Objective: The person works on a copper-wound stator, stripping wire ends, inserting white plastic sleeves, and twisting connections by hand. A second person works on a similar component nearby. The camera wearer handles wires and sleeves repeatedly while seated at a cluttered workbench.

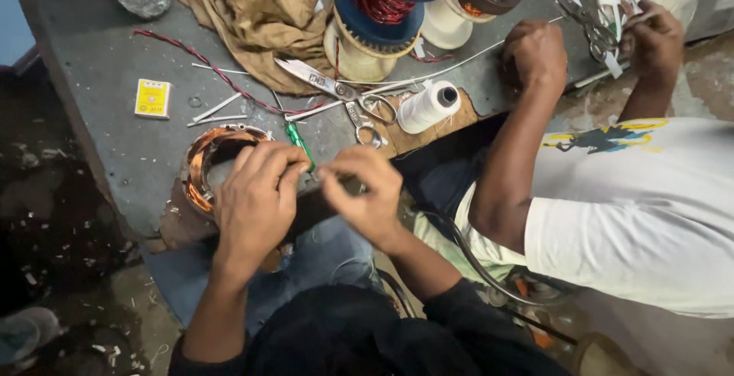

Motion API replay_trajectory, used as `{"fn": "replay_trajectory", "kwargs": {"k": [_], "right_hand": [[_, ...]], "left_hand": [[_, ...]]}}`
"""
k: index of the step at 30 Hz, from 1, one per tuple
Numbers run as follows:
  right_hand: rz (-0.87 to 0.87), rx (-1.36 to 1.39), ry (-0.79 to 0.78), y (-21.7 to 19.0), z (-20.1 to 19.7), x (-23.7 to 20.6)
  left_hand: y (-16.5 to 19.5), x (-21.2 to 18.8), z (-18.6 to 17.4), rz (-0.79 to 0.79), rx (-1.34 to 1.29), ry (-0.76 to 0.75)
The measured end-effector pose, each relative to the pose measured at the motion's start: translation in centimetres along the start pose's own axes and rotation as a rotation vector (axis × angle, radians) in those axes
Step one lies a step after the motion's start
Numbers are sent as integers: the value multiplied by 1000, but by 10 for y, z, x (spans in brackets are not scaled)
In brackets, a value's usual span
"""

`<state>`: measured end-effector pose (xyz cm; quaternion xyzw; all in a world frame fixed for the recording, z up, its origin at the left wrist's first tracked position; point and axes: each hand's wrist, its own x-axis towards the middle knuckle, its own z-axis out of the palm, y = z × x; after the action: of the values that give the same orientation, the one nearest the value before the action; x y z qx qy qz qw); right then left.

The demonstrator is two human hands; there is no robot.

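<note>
Copper wire is wound in a shiny ring, the copper coil (200,168), and it sits at the near edge of the grey counter (107,62). The left hand (256,196) curls over the right side of this coil, fingers bent and pressed down on it. The right hand (367,192) is just beside the left one, with thumb and finger pinched together on something small; I cannot tell what it is. A green screwdriver (300,143) lies touching the top of the left hand's fingers.

Farther back on the counter lie scissors (344,94), a white thread spool (430,106) and a small yellow box (153,98). A brown cloth (256,16) is bunched up near blue reels of red wire (380,5).

Another person in a white shirt (650,208) sits on the right. Their two hands (535,55) are closed into fists at the far side of the counter, well apart from the coil.
</note>
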<state>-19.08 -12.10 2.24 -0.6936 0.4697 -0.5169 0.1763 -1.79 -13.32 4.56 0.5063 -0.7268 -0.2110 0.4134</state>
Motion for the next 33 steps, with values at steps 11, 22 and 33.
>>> {"fn": "replay_trajectory", "kwargs": {"k": [11,22,33], "right_hand": [[147,45,-46,17,-2,4],[-117,-65,-73,3,-5,-3],[-162,-162,-39,-2,-5,4]], "left_hand": [[2,0,-4,12,-70,36],[3,-3,4,64,146,15],[4,-2,4,73,220,-24]]}}
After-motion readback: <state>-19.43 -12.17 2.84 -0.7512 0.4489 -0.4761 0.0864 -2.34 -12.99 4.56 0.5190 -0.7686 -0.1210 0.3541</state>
